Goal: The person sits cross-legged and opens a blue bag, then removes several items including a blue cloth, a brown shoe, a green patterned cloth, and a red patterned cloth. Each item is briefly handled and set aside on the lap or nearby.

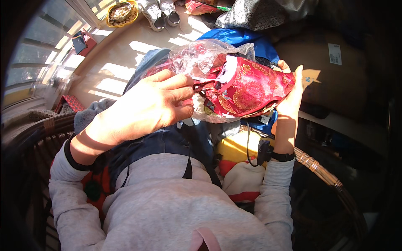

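Observation:
A red satin brocade piece with gold patterning and pink trim lies above my lap, partly folded. My left hand pinches its dark red edging at the left side. At the opposite end, my right hand holds the fabric between thumb and fingers. A crinkled clear plastic bag spreads behind and beneath the brocade, with more red and pink material showing through it. Some white material peeks out beside my left fingertips; what it belongs to is hidden.
A rattan chair rim curves around me, with a yellow cushion at my right. Beyond my knees lie a blue fabric item and a cardboard box. Sneakers and a yellow basin stand near the window.

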Demonstrator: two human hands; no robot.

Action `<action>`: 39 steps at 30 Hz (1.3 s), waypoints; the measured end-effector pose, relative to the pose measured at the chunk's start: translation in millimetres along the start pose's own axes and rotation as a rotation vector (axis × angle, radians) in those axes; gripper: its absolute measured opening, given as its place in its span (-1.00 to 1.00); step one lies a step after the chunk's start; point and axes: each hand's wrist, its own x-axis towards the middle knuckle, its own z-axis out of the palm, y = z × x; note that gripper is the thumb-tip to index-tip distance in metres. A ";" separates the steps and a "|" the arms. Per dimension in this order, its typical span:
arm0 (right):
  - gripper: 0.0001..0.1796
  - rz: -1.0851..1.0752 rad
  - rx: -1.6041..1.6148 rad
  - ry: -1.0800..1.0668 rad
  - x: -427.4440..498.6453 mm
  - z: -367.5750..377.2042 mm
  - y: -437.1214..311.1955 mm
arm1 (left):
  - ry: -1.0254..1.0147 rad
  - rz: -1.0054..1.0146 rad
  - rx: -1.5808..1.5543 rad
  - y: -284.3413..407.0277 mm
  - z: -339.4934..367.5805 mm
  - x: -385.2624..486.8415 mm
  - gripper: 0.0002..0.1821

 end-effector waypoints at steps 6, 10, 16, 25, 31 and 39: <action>-0.10 -0.075 -0.986 -0.609 -28.3 23.4 -22.7 | -0.053 -0.028 -0.035 1.6 2.8 0.2 -0.84; -0.10 -0.205 -1.407 -0.568 -67.7 68.2 -17.2 | 0.068 -0.038 -0.029 1.9 10.6 8.6 -0.82; -0.48 0.049 -0.723 -0.305 -33.3 48.9 10.8 | -0.024 -0.061 0.020 -2.0 12.1 9.0 -0.82; -0.58 0.107 0.205 0.129 -2.0 -69.3 28.5 | -0.037 -0.106 -0.012 -1.2 11.0 5.1 -0.87; -0.57 -0.014 0.242 0.234 -1.4 -83.0 29.6 | -0.044 -0.124 0.025 -0.1 8.7 5.0 -0.86; -0.57 -0.257 0.188 0.340 -17.5 -79.2 11.5 | -0.062 -0.132 0.029 1.7 4.6 3.8 -0.84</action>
